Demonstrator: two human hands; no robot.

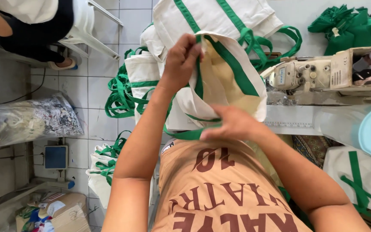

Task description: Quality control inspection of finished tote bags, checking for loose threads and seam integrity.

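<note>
Fingers of the left hand (181,60) pinch the green-trimmed rim of a cream tote bag (224,81), their tips hidden in the fold. The right hand (232,124) lies below it, fingers pressed together on a green strap (185,134); its fingertips are hard to make out. The bag hangs between both hands, above the person's chest.

The tiled floor (104,64) carries heaped green-strapped bags (134,86), a plastic sack (31,118), perhaps a scale (56,157).

hands: 2 (left (181,60), right (232,124)) | held bag (232,77): 1 | bag piles: 3 (floor (132,86), low (104,165), right (359,178)) | sewing machine (301,73): 1 | chair (93,25): 1 | scale (56,157): 1 | scrap sack (35,118): 1
</note>
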